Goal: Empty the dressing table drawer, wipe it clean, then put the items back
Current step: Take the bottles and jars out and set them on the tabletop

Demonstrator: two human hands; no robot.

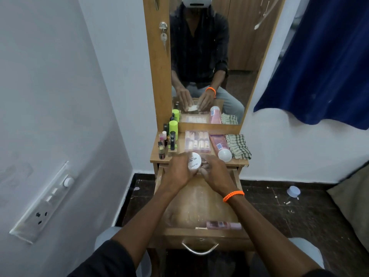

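The wooden drawer (199, 198) of the dressing table stands pulled out towards me. Both hands hold a round white jar (194, 161) with a printed lid above the drawer's far end, at the front edge of the tabletop. My left hand (179, 169) grips its left side and my right hand (214, 171), with an orange wristband, grips its right side. A pink tube (223, 225) lies inside the drawer near its front wall. The drawer floor looks dusty.
On the tabletop (242, 161) sit a clear box of false nails (197, 141), a pink bottle with a white cap (220, 146), a checked cloth (238, 145) and several small bottles (167, 140) at the left. A mirror (207, 56) rises behind. A blue curtain (319, 66) hangs at right.
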